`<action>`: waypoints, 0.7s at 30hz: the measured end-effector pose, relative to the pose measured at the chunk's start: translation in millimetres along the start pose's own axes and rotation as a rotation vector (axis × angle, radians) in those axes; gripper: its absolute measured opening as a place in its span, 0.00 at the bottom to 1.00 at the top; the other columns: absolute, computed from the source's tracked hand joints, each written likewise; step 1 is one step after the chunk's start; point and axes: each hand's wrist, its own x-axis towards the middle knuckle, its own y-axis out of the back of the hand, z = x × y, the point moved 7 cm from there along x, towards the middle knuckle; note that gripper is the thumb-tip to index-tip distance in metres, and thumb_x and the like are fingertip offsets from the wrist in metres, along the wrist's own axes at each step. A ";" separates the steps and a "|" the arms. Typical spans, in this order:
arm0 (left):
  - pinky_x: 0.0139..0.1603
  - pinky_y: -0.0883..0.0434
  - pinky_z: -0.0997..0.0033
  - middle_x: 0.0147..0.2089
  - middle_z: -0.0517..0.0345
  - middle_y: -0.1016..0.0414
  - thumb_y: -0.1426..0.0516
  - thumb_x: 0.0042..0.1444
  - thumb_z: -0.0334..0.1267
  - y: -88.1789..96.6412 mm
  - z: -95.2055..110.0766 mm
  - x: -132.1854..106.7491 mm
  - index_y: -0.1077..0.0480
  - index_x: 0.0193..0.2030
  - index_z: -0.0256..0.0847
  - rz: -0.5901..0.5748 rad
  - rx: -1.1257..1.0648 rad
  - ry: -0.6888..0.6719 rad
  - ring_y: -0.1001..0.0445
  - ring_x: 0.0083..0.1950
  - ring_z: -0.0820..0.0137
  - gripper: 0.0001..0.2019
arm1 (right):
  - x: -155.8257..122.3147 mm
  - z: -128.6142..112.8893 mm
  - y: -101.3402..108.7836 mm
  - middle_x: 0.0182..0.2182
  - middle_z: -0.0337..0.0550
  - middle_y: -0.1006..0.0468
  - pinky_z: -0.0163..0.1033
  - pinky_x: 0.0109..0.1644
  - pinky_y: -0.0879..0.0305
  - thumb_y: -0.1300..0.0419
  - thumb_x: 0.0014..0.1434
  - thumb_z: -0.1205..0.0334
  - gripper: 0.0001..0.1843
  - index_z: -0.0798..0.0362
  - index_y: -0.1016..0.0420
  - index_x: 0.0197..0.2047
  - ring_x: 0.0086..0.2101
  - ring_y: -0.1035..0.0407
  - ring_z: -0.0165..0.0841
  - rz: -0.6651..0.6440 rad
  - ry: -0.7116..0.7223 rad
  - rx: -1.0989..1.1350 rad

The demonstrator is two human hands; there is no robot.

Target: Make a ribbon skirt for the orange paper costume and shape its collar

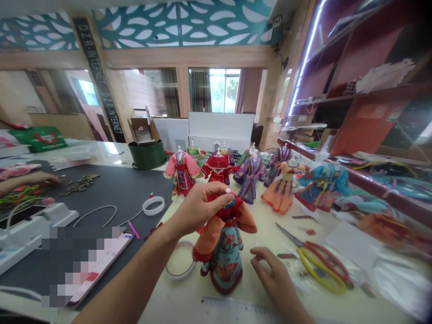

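Observation:
My left hand (199, 209) grips the top of a miniature Chinese-style doll costume (222, 256) at its neck, with a small white knob showing above my fingers. The costume has an orange and red cape over a teal patterned skirt, and it hangs just above the cream worktop (175, 297). My right hand (272, 274) is empty, with curled fingers a little to the right of the skirt and apart from it. Red and yellow handled scissors (320, 265) lie to the right of that hand. A clear plastic ring (180, 260) lies behind the costume.
Several dressed costume stands (184, 173) crowd the worktop ahead. A co-worker's hand (40, 179) rests on a dark grey mat (114, 189) at left, near small brown pieces (81, 185). A ruler (236, 309) lies at the near edge, and shelves (364, 81) rise at right.

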 end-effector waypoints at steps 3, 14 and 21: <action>0.41 0.33 0.72 0.37 0.56 0.25 0.44 0.57 0.37 -3.0 1.7 0.3 0.26 0.35 0.36 0.042 0.014 -0.001 0.28 0.40 0.70 0.08 | -0.1 -0.5 0.6 0.33 0.42 0.25 0.38 0.41 0.32 0.47 0.60 0.58 0.10 0.50 0.30 0.42 0.36 0.29 0.34 0.008 0.009 -0.004; 0.44 0.31 0.75 0.39 0.56 0.23 0.42 0.54 0.36 -7.5 12.8 -9.3 0.26 0.38 0.36 0.111 0.071 -0.052 0.26 0.41 0.71 0.07 | 0.2 1.5 1.4 0.33 0.43 0.24 0.39 0.40 0.32 0.47 0.59 0.54 0.12 0.51 0.29 0.41 0.35 0.28 0.36 -0.002 0.012 -0.017; 0.51 0.31 0.69 0.50 0.53 0.25 0.41 0.54 0.40 3.9 5.5 -19.0 0.29 0.48 0.39 0.047 -0.033 0.009 0.28 0.50 0.67 0.15 | -1.5 10.9 -2.6 0.35 0.44 0.23 0.39 0.39 0.31 0.47 0.58 0.52 0.14 0.50 0.29 0.42 0.36 0.27 0.37 -0.048 -0.027 -0.030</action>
